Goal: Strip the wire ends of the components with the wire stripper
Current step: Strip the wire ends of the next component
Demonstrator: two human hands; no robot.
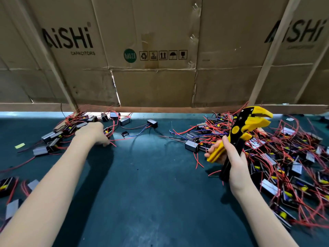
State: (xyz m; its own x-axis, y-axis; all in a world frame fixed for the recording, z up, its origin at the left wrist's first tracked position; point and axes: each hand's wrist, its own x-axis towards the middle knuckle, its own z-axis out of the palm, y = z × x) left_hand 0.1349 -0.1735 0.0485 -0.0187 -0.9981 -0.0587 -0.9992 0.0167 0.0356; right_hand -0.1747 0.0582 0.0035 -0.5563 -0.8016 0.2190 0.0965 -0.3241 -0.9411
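My right hand (229,155) grips the handles of a yellow and black wire stripper (243,129), held upright with its jaws apart and empty, above the near edge of a big heap of components (277,157) with red wires at the right. My left hand (92,133) reaches far left, palm down, fingers resting on a component (107,131) at the edge of a smaller pile (67,132); whether the fingers grip it is hidden. A lone black component (152,123) with red and blue wires lies at the back middle.
The work surface is a dark green mat (142,184). A wall of flattened cardboard boxes (153,50) stands along the far edge. More components lie at the near left edge (7,186), and a yellow scrap (20,145) lies at the left.
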